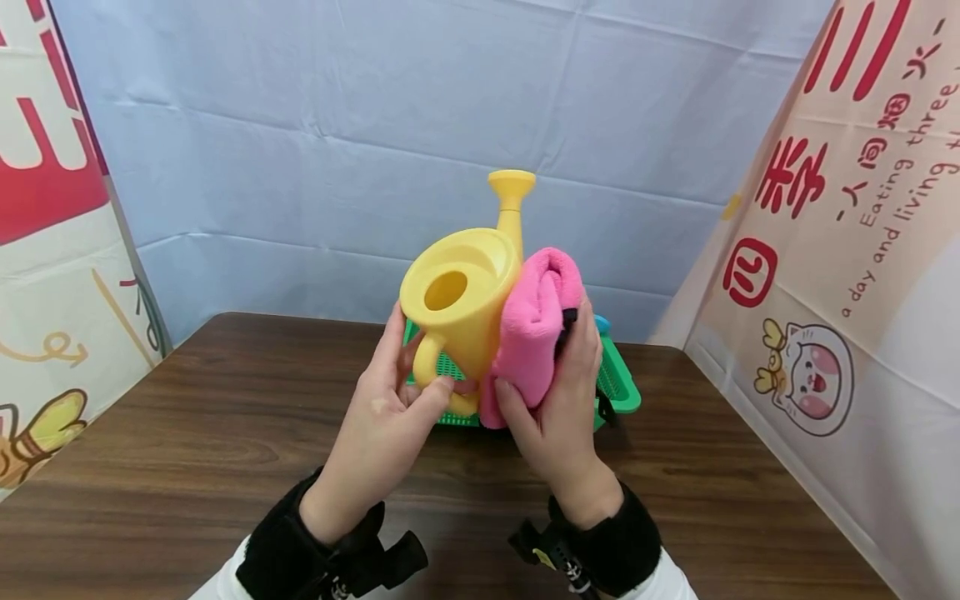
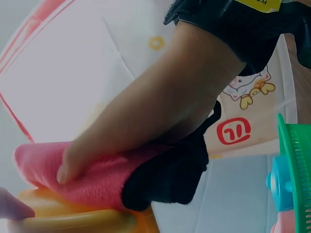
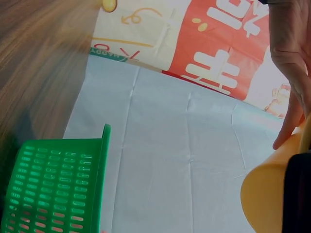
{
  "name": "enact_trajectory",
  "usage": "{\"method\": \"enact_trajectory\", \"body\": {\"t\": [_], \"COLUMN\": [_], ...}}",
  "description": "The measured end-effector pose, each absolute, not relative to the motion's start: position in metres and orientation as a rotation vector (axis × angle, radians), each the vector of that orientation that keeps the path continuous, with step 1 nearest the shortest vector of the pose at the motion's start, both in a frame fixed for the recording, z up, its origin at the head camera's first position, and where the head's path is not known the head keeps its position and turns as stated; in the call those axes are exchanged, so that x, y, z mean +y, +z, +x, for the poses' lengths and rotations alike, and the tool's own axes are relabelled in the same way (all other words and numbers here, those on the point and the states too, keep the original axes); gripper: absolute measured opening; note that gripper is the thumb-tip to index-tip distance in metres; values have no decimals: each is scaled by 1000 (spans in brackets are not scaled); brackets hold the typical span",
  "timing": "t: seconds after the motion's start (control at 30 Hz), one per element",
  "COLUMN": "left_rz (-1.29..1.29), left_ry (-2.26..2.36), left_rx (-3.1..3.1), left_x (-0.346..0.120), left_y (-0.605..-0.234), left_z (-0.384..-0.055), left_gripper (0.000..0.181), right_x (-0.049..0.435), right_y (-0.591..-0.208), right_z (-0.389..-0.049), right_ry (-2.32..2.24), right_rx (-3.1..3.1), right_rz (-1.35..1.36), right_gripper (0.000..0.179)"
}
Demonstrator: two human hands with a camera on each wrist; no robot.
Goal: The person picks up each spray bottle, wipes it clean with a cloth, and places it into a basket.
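Note:
A yellow watering can (image 1: 474,287) is held up in front of me, its spout pointing away and its round top opening showing. My left hand (image 1: 390,425) grips it at the side, thumb across the curved handle (image 2: 73,222). Pressed against the can's right side is a folded pink plush cloth item (image 1: 525,346) with a black part (image 2: 165,177). My right hand (image 1: 558,429) holds this item, thumb on its near face and fingers behind. In the right wrist view the left hand's fingers (image 3: 290,121) lie along the can.
Behind and below the held things, a green perforated basket (image 1: 621,383) sits on the dark wooden table (image 1: 247,417). A light blue object (image 2: 282,182) and a pink one (image 2: 285,222) show at its rim. A pale blue cloth backdrop (image 1: 300,167) and printed side sheets (image 1: 825,250) surround the table.

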State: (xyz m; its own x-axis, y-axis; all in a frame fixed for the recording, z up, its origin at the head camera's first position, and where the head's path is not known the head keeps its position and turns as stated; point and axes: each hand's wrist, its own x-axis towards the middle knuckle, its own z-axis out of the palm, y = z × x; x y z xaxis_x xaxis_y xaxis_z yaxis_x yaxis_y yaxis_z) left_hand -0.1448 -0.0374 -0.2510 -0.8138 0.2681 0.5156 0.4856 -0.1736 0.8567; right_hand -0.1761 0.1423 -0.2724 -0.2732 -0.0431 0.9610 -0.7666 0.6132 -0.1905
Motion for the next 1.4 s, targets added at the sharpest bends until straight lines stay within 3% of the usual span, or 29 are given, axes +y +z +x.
{"method": "enact_trajectory", "body": {"t": [0.27,0.67,1.0,1.4], "left_rz": [-820,-859,-922,-1023], "left_ry": [-2052,-1950,-1944,-2067], "left_rx": [-1982,-2077,-2241,-2033], "left_x": [-37,-32,-23,-30], "left_y": [-252,-256,-264,-260], "left_z": [-147,-146,-149,-153], "left_gripper": [78,79,81,77], "right_x": [136,142,145,138], "right_y": [-278,-272,-269,-274], "right_z": [-177,-173,-166,-174], "right_ry": [642,766,733,571], "right_rx": [-1772,-1757,-1615,-1516], "right_rz": [642,664,653,720], "right_gripper": [74,81,74,73]}}
